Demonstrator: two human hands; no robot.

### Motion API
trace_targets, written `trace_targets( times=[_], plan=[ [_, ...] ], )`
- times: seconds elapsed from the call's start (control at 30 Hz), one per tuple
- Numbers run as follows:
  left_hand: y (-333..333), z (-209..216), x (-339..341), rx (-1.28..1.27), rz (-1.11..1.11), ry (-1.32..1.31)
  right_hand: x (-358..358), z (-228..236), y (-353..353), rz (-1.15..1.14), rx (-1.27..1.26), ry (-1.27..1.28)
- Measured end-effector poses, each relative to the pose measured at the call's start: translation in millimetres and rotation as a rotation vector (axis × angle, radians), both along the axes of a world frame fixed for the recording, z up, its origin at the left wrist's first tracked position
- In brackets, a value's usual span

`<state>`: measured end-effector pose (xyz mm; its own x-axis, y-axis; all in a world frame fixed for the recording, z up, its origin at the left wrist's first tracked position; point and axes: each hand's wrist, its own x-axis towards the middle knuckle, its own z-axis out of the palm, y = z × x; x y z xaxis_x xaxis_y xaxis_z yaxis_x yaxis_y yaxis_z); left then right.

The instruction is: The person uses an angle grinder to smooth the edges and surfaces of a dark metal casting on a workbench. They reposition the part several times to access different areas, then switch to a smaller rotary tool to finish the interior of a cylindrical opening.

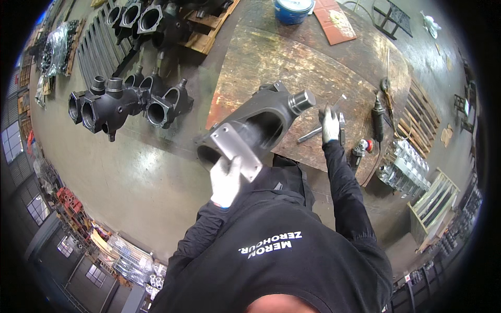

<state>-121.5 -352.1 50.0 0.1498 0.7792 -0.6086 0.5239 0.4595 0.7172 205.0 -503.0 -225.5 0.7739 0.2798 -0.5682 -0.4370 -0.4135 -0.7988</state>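
Note:
A large black metal casting (269, 112) with a wide oval opening and a bare machined collar lies tilted at the table's near left edge. My left hand (227, 180), in a white glove, grips the bare metal flange (235, 151) at its near end, thumb lying on the flange face. To the right, my gloved right hand (329, 125) is down at the tabletop with its fingers curled. A metal bar (310, 134) lies at its left, and a dark-handled tool (342, 129) is against its right side. What the fingers close on is hidden.
The worn wooden table (261, 57) carries a blue bucket (292, 10), a reddish board (335, 21), a black power grinder (378, 117) and another grinder with a red part (360, 150). More black castings (115, 104) stand on the floor at left. A wooden pallet (417, 117) lies at right.

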Motion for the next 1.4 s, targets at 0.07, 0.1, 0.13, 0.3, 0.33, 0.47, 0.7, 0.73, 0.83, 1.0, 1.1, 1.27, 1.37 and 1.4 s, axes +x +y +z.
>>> trace_targets(
  times=[0.07, 0.1, 0.13, 0.3, 0.33, 0.47, 0.7, 0.73, 0.83, 1.0, 1.1, 1.27, 1.37, 1.4],
  plan=[
    [-8.8, -5.4, 32.1, 0.285, -0.194, 0.040, -9.3, 7.2, -50.2, -0.016, 0.097, 0.074],
    [-11.1, -8.8, 47.6, 0.379, -0.263, 0.040, -14.0, 11.1, -75.1, -0.006, 0.098, 0.093],
    [-9.6, -11.0, 63.3, 0.394, -0.332, 0.150, -22.9, 15.5, -98.2, -0.069, 0.031, 0.113],
    [21.6, -25.3, 173.7, 0.466, -0.359, 0.208, -56.9, 32.2, -189.0, -0.216, -0.045, 0.256],
    [25.3, -27.1, 197.9, 0.477, -0.376, 0.209, -61.9, 34.7, -202.7, -0.248, -0.030, 0.242],
    [7.3, -36.7, 263.8, 0.480, -0.525, 0.313, -82.6, 48.7, -241.2, -0.376, 0.051, 0.206],
    [37.1, -36.0, 256.0, 0.426, -0.550, 0.204, -115.4, 105.4, -154.9, -0.164, 0.102, 0.087],
    [46.1, -29.7, 244.4, 0.353, -0.599, 0.216, -118.7, 118.0, -130.6, -0.066, 0.197, 0.018],
    [52.1, -13.2, 223.4, 0.324, -0.738, 0.325, -129.0, 154.2, -59.5, -0.013, 0.407, 0.092],
    [37.8, -9.3, 231.9, 0.375, -0.850, 0.102, -134.5, 169.5, -54.8, 0.141, -0.001, -0.252],
    [43.8, -0.4, 200.2, 0.216, -0.747, 0.008, -124.2, 140.0, -115.9, 0.072, -0.162, -0.365],
    [27.4, 11.8, 96.5, 0.781, -0.566, -0.175, -68.5, 60.8, -252.7, -0.065, -0.841, -0.402],
    [8.3, 0.4, 61.5, 0.828, -0.407, -0.008, -24.9, 16.7, -311.2, -0.045, -1.047, -0.284],
    [-1.1, -5.7, 51.3, 0.890, -0.365, 0.056, -11.9, 3.7, -325.2, -0.029, -1.028, -0.269]
  ],
)
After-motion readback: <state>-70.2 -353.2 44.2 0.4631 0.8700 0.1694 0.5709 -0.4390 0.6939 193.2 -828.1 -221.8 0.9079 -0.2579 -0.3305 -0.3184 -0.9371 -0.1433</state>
